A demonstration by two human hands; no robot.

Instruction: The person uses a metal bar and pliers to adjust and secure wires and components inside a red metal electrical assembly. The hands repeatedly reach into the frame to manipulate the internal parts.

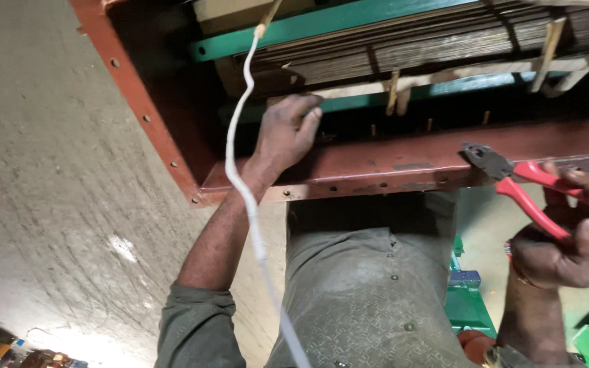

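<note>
The pliers point(512, 178), with red-covered handles and dark metal jaws, sit at the right of the view. The right hand point(567, 238) is clamped around the handles, thumb on the near handle and fingers wrapped over the far one. The jaws point left and rest over the top face of the red-brown steel frame point(376, 167). The jaws stand nearly together and grip nothing visible.

The left hand point(288, 133) reaches over the near rail of the frame into the opening. Its fingers are curled, with the fingertips pressed against a pale strip point(444, 73) that runs along the lower edge of the stacked dark plates point(444, 41). Whether the fingers pinch the strip or only touch it cannot be told. The two hands are well apart, one at each end of the near rail.

A white cord point(240, 184) hangs from the top of the view, passes just in front of the left wrist and forearm, and runs down out of the bottom edge. It touches neither hand visibly.

Inside the frame, a green bar point(322, 24) crosses above the stacked plates. Pale wooden pegs point(550, 44) stand tilted across the plates at intervals. The frame rail carries a row of small holes along its edge.

Below the rail, the person's grey shirt point(363, 293) fills the lower centre. A green metal part point(468, 303) lies on the floor to the right. The grey concrete floor point(56, 170) occupies the left of the view.
</note>
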